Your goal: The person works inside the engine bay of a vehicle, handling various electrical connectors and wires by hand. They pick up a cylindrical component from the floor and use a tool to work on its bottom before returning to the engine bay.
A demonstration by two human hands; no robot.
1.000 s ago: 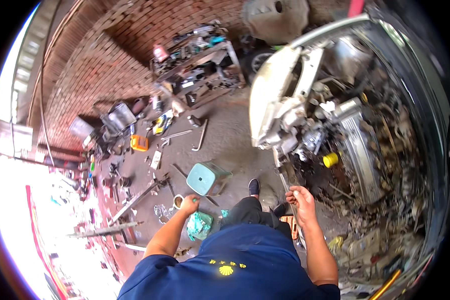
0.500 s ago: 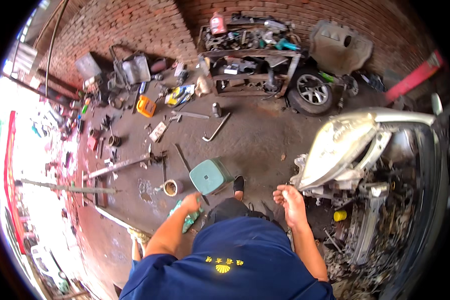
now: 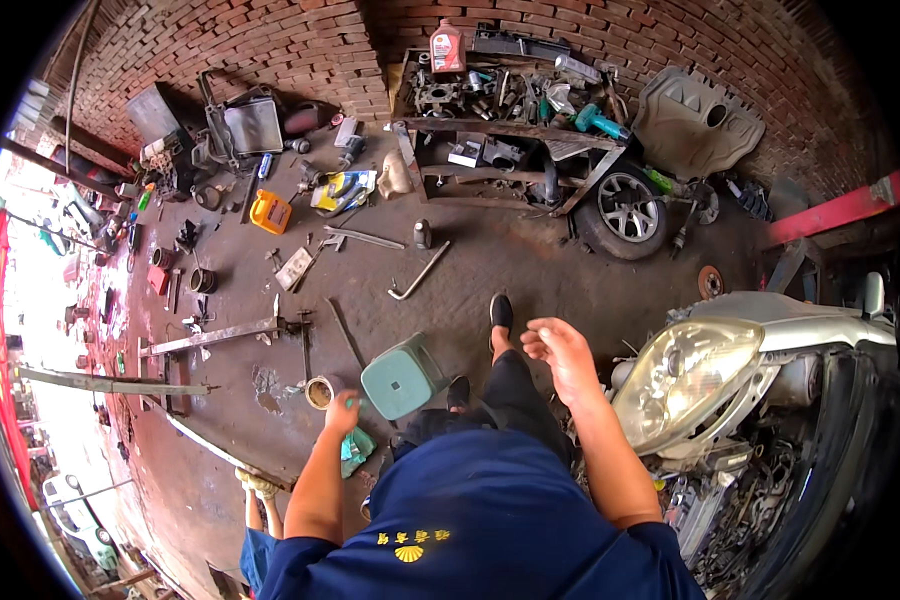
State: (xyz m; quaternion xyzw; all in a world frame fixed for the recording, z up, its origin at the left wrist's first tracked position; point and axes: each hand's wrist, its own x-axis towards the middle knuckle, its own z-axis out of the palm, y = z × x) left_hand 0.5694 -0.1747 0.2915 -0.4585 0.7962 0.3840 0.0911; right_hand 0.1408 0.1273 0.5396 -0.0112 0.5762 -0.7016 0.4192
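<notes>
Green plastic, by the look of it, makes up the stool (image 3: 395,385), upright on the floor just right of our left hand (image 3: 341,412); a round pot (image 3: 319,393) sits at its left, both perhaps kept there for easy reach. Our left fingers curl inward, a green speck at their tips; whether they pinch it, we cannot tell. Our right hand (image 3: 564,360) hangs half-curled, left of the headlight (image 3: 685,380); we cannot tell whether its fingertips meet.

Far off, a wheel (image 3: 592,222) stands against the bench (image 3: 515,127), probably for support. Between us and it lies a bent bar (image 3: 425,269); on the left, a metal beam (image 3: 215,338) obstructs the floor.
</notes>
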